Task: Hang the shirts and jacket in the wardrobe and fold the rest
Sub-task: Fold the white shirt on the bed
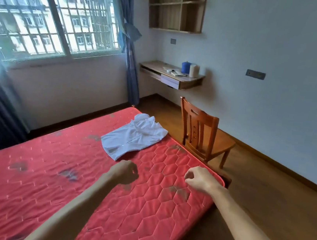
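Red quilted mattress (pixel 165 212); white shirt (pixel 133 136) flat on it.

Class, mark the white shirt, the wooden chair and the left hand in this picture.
white shirt (pixel 133 136), head view, middle of its front.
wooden chair (pixel 194 129), head view, on its backrest.
left hand (pixel 125 171), head view, back of the hand.

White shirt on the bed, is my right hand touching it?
Apart. The head view shows a wide stretch of bare red mattress between the right hand and the white shirt.
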The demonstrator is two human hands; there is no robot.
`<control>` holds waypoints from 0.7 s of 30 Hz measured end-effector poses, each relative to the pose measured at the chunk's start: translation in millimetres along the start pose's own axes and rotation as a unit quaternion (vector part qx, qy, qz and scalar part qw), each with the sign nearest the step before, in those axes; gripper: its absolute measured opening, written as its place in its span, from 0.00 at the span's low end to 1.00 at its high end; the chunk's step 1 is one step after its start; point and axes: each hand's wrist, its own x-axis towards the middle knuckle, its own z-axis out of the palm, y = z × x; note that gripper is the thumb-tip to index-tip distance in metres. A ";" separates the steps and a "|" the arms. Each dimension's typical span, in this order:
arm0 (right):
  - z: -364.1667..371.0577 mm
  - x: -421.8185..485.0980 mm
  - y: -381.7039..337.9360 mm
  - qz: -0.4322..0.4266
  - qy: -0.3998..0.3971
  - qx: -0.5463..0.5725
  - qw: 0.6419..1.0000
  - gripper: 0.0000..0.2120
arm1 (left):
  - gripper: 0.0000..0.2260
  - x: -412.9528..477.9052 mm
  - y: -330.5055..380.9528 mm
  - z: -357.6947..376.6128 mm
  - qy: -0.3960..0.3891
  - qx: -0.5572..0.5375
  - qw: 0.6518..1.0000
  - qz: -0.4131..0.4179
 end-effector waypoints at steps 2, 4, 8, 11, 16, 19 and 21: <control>-3.3 44.2 -22.3 -0.005 -0.005 -0.004 1.000 0.13 | 0.10 29.1 -24.6 -17.8 0.023 -0.013 0.999 -0.019; -7.8 83.2 -47.0 -0.016 -0.013 -0.009 1.000 0.12 | 0.10 55.8 -47.6 -35.2 0.033 -0.018 0.999 -0.031; -15.9 150.2 -95.4 -0.035 -0.026 -0.010 0.999 0.13 | 0.12 98.9 -87.2 -66.3 0.046 -0.036 0.997 -0.059; -16.4 196.7 -127.4 -0.057 -0.040 -0.024 0.997 0.12 | 0.11 126.9 -117.4 -74.2 0.042 -0.058 0.994 -0.085; 1.1 271.7 -164.2 -0.087 -0.073 -0.037 0.993 0.14 | 0.12 171.2 -162.5 -71.7 0.065 -0.128 0.979 -0.147; 17.7 315.1 -178.9 -0.098 -0.103 -0.042 0.989 0.15 | 0.14 194.9 -182.0 -61.9 0.093 -0.161 0.964 -0.188; 32.2 344.6 -186.1 -0.102 -0.124 -0.044 0.986 0.15 | 0.15 217.5 -195.6 -50.1 0.102 -0.178 0.955 -0.214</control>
